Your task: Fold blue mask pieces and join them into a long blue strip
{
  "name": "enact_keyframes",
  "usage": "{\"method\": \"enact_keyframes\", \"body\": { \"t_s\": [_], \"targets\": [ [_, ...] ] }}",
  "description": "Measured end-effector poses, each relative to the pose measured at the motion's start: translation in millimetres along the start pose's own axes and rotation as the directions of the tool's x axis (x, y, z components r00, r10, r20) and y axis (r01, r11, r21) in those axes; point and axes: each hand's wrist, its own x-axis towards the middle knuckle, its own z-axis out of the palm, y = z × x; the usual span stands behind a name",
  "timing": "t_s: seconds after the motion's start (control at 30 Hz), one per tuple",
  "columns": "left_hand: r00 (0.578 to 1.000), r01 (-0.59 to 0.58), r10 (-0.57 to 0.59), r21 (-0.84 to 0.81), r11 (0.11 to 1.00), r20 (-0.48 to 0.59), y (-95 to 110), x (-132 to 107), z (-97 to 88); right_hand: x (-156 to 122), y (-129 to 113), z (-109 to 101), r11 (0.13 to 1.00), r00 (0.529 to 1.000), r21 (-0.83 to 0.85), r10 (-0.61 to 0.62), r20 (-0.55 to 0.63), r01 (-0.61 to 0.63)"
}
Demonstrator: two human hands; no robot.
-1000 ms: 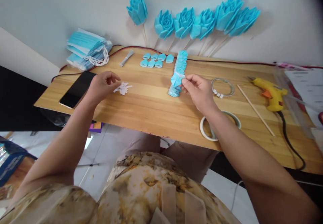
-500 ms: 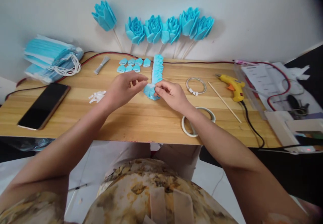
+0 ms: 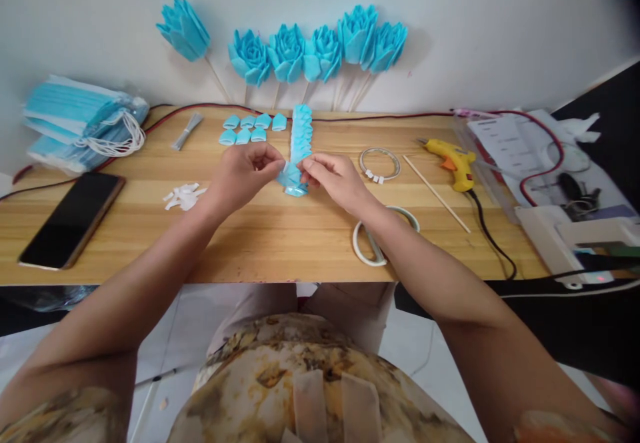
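Observation:
A long strip of folded blue petals [image 3: 301, 136] lies on the wooden table [image 3: 280, 230], running away from me. My left hand [image 3: 243, 176] and my right hand [image 3: 333, 178] meet at its near end, and both pinch the blue pieces there with closed fingers. Several small rolled blue petals [image 3: 253, 130] sit just beyond my left hand. A little heap of white scraps [image 3: 183, 196] lies to the left of that hand.
Blue flowers on sticks [image 3: 300, 53] lean against the wall. A stack of face masks [image 3: 83, 123] and a phone [image 3: 70, 220] lie at the left. Tape rolls [image 3: 383, 243] [image 3: 380, 162], a wooden stick [image 3: 435, 193] and a yellow glue gun [image 3: 453, 158] lie to the right.
My left hand left the white scraps and came right to the strip's near end, where it now pinches alongside the right hand. The view swung to the right.

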Motion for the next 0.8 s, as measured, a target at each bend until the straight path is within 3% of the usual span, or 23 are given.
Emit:
{"method": "enact_keyframes", "body": {
  "t_s": [0.17, 0.37, 0.53, 0.67, 0.8],
  "targets": [
    [0.997, 0.059, -0.068, -0.173, 0.983, -0.044, -5.6, -3.3, 3.5, 1.5, 6.6, 1.0, 0.999, 0.999, 0.001, 0.034, 0.012, -0.034],
    [0.997, 0.08, -0.077, -0.197, 0.977, 0.025, -11.5, -6.2, 3.7, 1.1, 8.5, 2.5, 0.999, 1.0, -0.038, 0.013, 0.007, -0.013],
    [0.997, 0.064, -0.06, -0.084, 0.994, 0.043, -9.0, -4.0, -0.3, 2.6, 1.1, -1.4, 0.993, 0.999, -0.114, -0.037, 0.004, 0.038],
    [0.997, 0.019, -0.018, -0.009, 1.0, 0.073, -3.4, -4.3, -5.2, 5.7, -17.2, -18.5, 0.973, 0.999, -0.228, -0.038, -0.02, 0.033],
    [0.993, -0.022, 0.011, 0.097, 0.995, 0.118, -14.1, -10.4, -2.2, -5.5, -37.1, -36.8, 0.949, 0.995, -0.314, 0.006, 0.102, 0.026]
  ]
}}
